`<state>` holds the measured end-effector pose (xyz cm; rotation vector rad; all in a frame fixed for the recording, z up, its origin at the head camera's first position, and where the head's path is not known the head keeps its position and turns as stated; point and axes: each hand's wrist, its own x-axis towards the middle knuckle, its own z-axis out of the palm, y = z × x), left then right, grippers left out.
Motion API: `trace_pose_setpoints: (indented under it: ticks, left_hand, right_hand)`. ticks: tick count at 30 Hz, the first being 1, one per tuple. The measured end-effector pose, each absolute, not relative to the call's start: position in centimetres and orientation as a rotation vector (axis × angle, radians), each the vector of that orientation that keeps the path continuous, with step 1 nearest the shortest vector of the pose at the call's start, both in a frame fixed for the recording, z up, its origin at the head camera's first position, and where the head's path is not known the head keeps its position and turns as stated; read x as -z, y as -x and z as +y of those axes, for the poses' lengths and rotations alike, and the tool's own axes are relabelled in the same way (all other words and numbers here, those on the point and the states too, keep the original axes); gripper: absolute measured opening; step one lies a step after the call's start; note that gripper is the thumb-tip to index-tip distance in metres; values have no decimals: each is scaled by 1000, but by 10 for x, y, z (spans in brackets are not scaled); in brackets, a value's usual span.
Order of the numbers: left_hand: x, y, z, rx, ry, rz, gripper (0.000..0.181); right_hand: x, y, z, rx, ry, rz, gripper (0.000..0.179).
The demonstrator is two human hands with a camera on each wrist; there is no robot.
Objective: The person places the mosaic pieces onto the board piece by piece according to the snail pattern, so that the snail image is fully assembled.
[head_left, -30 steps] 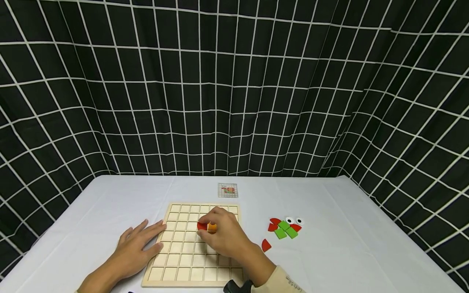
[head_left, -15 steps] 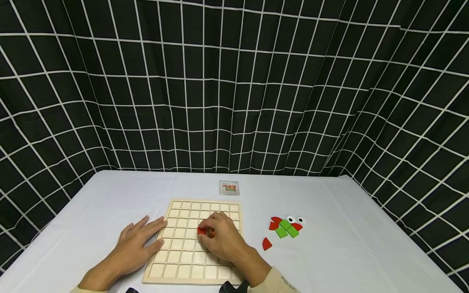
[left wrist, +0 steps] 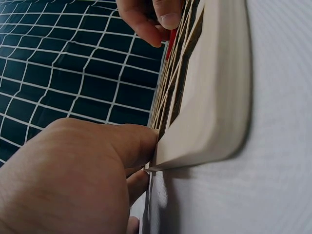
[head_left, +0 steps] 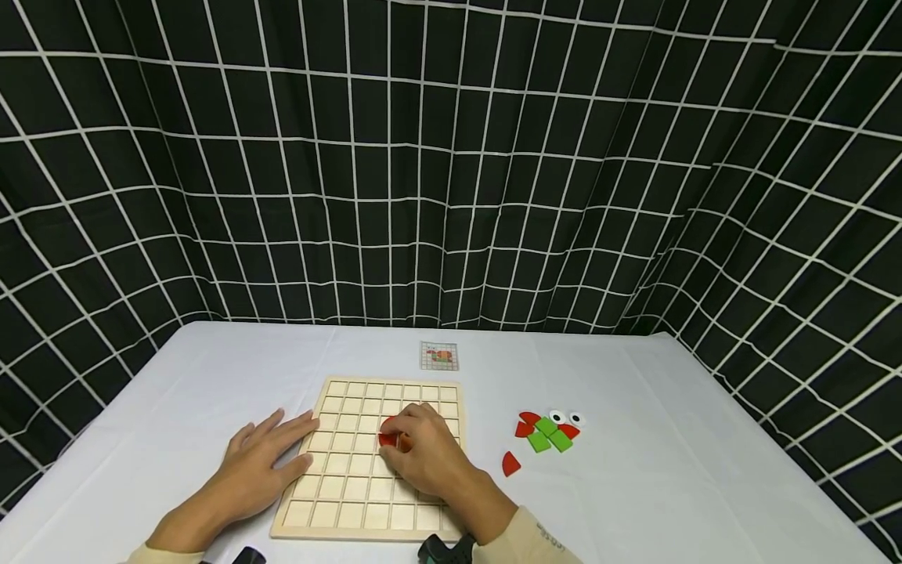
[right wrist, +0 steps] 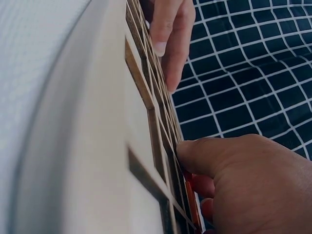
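Note:
A pale wooden grid board (head_left: 338,487) lies flat on the white table. My left hand (head_left: 261,470) rests at the board's left edge, fingers spread and straight, thumb on the rim. Over the middle of the grid, my right hand (head_left: 430,450) has its thumb and index finger curled at a small red piece (head_left: 387,440), pinching it at the cells. An orange piece (head_left: 405,444) shows partly beneath that palm. More red shows by the index fingertip; whether it is a separate piece I cannot tell. The right wrist view shows the thumb (right wrist: 195,155) down against the grid.
Right of the board lie several loose pieces: green squares (head_left: 539,442), red quarter-rounds (head_left: 510,464) and two white eye discs (head_left: 557,417). A small picture card (head_left: 439,356) lies behind the board. A black gridded curtain (head_left: 437,172) surrounds the table.
My right hand stays over the same cells, its fingers shifting slightly around the red piece, with red now also showing above the index fingertip. The left hand keeps its place on the board.

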<state>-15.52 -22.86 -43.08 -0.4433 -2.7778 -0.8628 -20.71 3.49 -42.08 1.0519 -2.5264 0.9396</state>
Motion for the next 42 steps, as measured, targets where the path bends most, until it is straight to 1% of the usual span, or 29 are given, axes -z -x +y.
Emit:
trace_pose_setpoints:
  ticks: [17, 28, 35, 42]
  left_hand:
    - [430, 155, -230, 876, 439, -2784, 45]
    - [431, 155, -228, 882, 437, -2775, 44]
    - [432, 156, -225, 881, 436, -2771, 45]
    - [432, 155, -228, 867, 435, -2771, 44]
  right_hand:
    - [423, 208, 34, -946, -1060, -2466, 10]
    - [420, 206, 38, -1037, -956, -2471, 7]
    - [406, 207, 51, -1153, -842, -2349, 10]
    - [391, 204, 71, -1200, -786, -2280, 13]
